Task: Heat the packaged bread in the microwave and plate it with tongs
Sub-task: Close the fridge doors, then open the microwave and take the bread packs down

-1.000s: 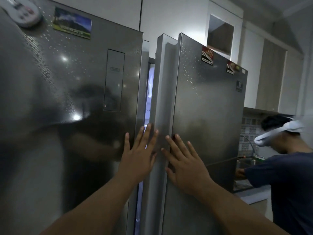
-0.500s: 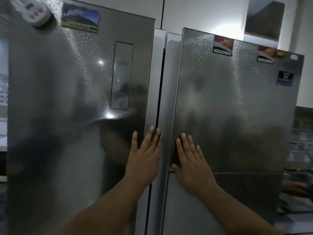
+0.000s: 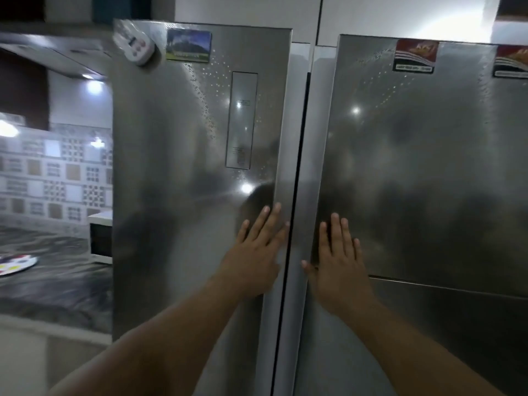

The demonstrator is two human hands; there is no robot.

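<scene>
Both hands lie flat with fingers spread on the fridge doors, left hand and right hand flanking the seam; microwave far left of it.

Fridge doors shut flush, w/ only a thin dark seam betw. them: no passage. Left hand and right hand flat against them. Counter at left mostly open (plate, microwave at back).
</scene>
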